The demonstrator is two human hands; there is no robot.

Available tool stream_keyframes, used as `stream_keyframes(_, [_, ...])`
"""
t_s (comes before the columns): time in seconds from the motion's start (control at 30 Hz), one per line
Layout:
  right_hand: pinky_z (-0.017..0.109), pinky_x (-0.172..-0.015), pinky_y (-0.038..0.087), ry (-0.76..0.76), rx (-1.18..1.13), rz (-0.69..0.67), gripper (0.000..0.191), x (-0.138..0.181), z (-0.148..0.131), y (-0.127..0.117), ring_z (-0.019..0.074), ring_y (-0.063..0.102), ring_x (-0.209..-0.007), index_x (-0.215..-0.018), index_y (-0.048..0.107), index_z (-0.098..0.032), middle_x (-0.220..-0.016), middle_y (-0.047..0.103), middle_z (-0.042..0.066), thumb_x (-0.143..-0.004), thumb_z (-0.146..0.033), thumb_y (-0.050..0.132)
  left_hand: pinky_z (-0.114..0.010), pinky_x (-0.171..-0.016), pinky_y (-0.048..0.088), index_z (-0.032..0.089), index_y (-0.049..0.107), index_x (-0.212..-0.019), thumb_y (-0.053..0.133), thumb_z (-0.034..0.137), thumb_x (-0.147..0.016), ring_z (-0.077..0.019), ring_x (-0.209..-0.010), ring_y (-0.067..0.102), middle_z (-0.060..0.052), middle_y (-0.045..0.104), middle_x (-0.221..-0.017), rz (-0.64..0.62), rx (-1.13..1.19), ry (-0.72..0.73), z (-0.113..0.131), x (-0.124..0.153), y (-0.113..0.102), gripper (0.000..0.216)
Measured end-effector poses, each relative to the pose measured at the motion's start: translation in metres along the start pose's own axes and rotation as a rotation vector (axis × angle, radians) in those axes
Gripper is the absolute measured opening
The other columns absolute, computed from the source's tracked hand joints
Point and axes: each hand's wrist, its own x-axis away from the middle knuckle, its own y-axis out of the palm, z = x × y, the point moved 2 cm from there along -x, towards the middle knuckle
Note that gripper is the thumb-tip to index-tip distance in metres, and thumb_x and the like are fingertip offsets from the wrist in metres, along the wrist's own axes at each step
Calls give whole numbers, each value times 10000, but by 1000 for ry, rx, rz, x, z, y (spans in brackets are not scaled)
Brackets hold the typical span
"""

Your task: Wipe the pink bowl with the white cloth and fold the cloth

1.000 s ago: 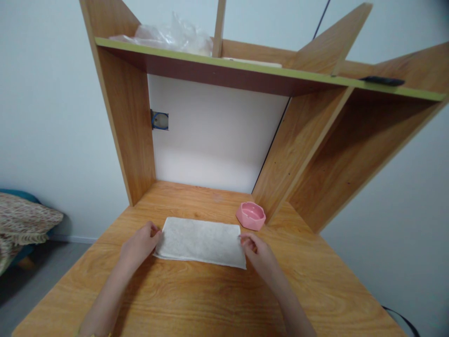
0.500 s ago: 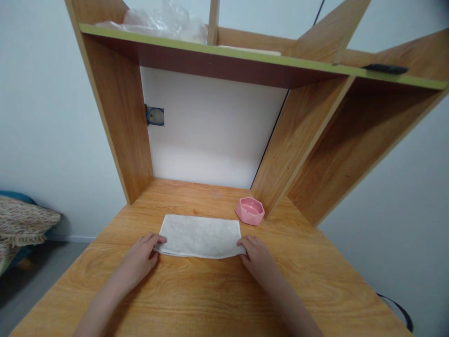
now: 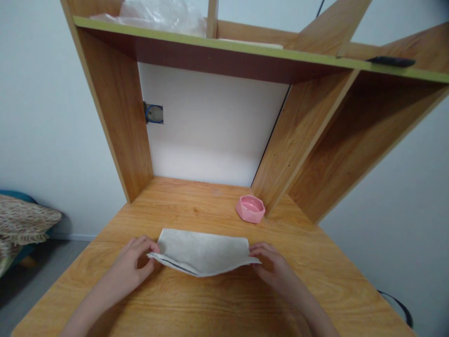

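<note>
A white folded cloth (image 3: 201, 250) lies on the wooden desk (image 3: 210, 304). Its near edge is lifted off the surface and sags in the middle. My left hand (image 3: 135, 260) pinches the near left corner of the cloth. At the near right corner my right hand (image 3: 271, 264) grips it with closed fingers. Both forearms reach in from the bottom of the view.
A small pink bowl (image 3: 250, 208) stands behind the cloth by the desk's upright panel (image 3: 298, 135). The shelf (image 3: 217, 44) above carries a clear plastic bag (image 3: 161, 11) and a dark flat object (image 3: 391, 61). A patterned fabric (image 3: 24, 220) lies at the far left.
Both hands moved from the cloth's side edges to its near corners, pulled it toward me and lifted the near edge off the desk.
</note>
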Motion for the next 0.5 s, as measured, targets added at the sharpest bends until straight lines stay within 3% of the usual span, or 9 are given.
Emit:
stream_keyframes(0.23, [308,-774,429,119,-125,4,167,7,-2,5,185,561,-825,-730,611,-201,-836,621,55,-727,-314,489,-263,-696,446,201,546,-745,421,334,-767,-174,-735,572,-6,620,-750,-75,227,-62,7,9,1,184])
stream_keyframes(0.37, [255,-548,390,277,-117,1,266,-6,8,9,148,503,-580,-585,505,-197,-585,543,5,-727,-413,443,-274,-684,455,188,550,-801,432,357,-756,-183,-736,580,-16,618,-768,-25,339,-123,5,-3,1,212])
stream_keyframes(0.5, [234,-495,308,362,63,21,247,-17,16,12,119,438,-510,-549,432,-201,-516,471,-25,-736,-362,439,-286,-631,456,163,535,-930,425,316,-728,-182,-676,565,-21,597,-750,52,291,-206,-3,-21,9,277])
